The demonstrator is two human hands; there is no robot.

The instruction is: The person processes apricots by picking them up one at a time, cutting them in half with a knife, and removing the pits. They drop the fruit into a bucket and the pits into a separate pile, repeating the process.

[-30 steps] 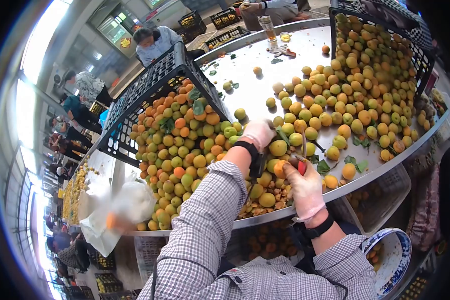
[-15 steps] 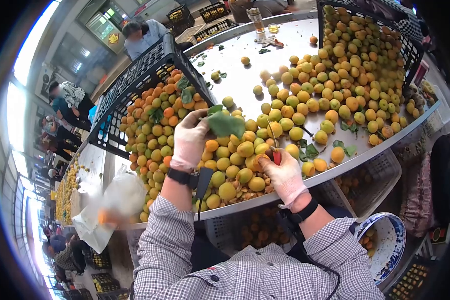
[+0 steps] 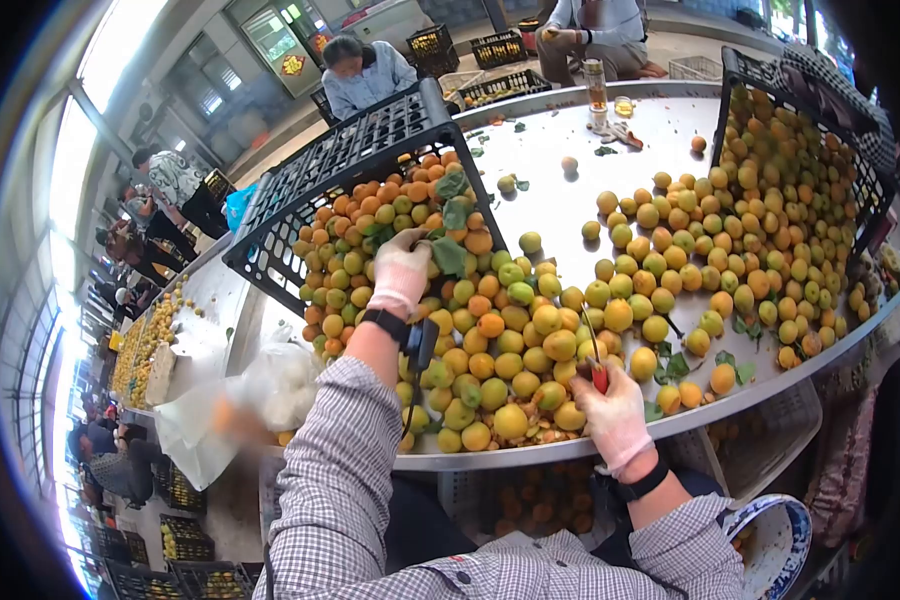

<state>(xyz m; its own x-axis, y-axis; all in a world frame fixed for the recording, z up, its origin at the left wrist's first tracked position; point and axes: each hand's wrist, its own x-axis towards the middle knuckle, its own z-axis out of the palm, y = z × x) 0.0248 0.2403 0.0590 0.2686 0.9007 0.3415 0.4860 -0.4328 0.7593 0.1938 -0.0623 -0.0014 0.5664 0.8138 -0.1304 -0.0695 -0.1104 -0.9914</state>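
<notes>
My left hand (image 3: 403, 268), in a pale glove, is at the opening of a tipped black crate (image 3: 355, 150), its fingers closed near a green leaf (image 3: 450, 257) by the orange and green fruit. Whether it grips the leaf is hidden. Lower right, my right hand (image 3: 613, 405), also gloved, holds a small knife (image 3: 598, 376) with a red handle, blade pointing up. Beside both hands spreads a heap of yellow-green fruit (image 3: 510, 420) with cut scraps at the table's near edge.
A second tipped black crate (image 3: 860, 160) spills fruit on the right of the metal table (image 3: 545, 150). A glass bottle (image 3: 595, 85) stands at the back. A plastic bag (image 3: 280, 385) hangs at the left. Below right is a patterned basin (image 3: 785, 540). Several people sit or stand beyond.
The view has shifted. My left hand has moved from above the heap to the crate's fruit, and the leaf it held up is no longer raised. My right hand still has the knife.
</notes>
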